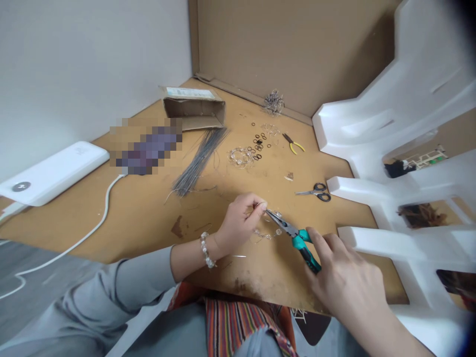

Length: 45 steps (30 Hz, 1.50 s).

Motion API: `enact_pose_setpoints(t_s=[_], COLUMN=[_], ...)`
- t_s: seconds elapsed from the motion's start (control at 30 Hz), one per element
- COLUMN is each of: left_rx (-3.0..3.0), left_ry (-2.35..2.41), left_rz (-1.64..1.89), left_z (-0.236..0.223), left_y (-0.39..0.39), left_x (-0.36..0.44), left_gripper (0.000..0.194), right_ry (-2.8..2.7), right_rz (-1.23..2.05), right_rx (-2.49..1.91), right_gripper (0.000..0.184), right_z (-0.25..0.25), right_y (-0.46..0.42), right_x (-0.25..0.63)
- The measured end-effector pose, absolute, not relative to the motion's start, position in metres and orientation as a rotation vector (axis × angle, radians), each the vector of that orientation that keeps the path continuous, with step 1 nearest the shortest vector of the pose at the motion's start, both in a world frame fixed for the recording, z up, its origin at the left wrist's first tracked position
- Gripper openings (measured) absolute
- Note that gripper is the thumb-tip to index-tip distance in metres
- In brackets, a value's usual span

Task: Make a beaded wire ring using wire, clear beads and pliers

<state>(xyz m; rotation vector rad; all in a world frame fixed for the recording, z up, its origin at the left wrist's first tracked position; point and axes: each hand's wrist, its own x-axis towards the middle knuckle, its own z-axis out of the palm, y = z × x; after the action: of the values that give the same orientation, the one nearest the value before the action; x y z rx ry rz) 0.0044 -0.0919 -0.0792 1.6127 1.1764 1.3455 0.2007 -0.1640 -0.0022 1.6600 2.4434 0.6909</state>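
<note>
My right hand (345,270) grips long-nose pliers (292,231) with teal and black handles, their jaws pointing up and left. Thumb and forefinger of my left hand (241,220) are pinched together at the plier tips, on what looks like a thin wire; its end is hidden by the fingers. Below the jaws, a strand of clear beads (267,235) on wire curves close to the tabletop. Whether it joins the pinched wire, I cannot tell. A beaded bracelet (207,250) circles my left wrist.
Beyond my hands lie a bundle of grey wires (199,163), a beaded wire ring (241,157), several dark rings (258,146), yellow-handled pliers (293,144) and black scissors (316,192). An open cardboard box (195,111) stands behind. A white power bank (55,171) sits left; white foam packaging (357,193) borders the right.
</note>
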Motion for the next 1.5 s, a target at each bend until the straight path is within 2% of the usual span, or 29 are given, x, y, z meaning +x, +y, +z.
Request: enact_pose_setpoints(t_s=[0.23, 0.37, 0.57, 0.77, 0.83, 0.97, 1.1, 1.23, 1.5], left_rx=[1.267, 1.18, 1.224, 1.538, 1.614, 1.759, 1.78, 1.788, 2.031], left_ry=[1.13, 1.07, 1.051, 1.079, 1.099, 1.12, 1.05, 1.002, 1.137], left_rz=[1.191, 1.081, 0.943, 0.909, 0.909, 0.928, 0.954, 0.933, 0.809], left_z=[-0.085, -0.084, -0.087, -0.097, -0.099, -0.104, -0.108, -0.103, -0.076], left_y=[-0.075, -0.073, -0.073, -0.073, -0.071, -0.065, -0.061, -0.062, -0.065], left_x=[0.003, 0.004, 0.004, 0.005, 0.006, 0.007, 0.006, 0.005, -0.012], left_gripper=[0.019, 0.021, 0.023, 0.023, 0.021, 0.018, 0.021, 0.025, 0.029], right_ry=[2.361, 2.154, 2.229, 2.402, 2.569, 2.656, 2.636, 2.81, 2.825], right_rz=[0.191, 0.236, 0.312, 0.279, 0.085, -0.566, -0.724, -0.949, -1.116], right_rx=[1.889, 2.111, 2.14, 2.169, 2.199, 2.127, 2.084, 2.03, 2.098], right_gripper=[0.037, 0.041, 0.044, 0.049, 0.045, 0.028, 0.012, 0.011, 0.009], right_z=[-0.006, -0.029, -0.076, -0.079, -0.071, -0.055, -0.055, -0.065, -0.073], right_y=[-0.156, -0.138, -0.126, -0.124, -0.119, -0.1, -0.083, -0.081, -0.082], right_x=[0.226, 0.238, 0.238, 0.232, 0.225, 0.203, 0.188, 0.187, 0.192])
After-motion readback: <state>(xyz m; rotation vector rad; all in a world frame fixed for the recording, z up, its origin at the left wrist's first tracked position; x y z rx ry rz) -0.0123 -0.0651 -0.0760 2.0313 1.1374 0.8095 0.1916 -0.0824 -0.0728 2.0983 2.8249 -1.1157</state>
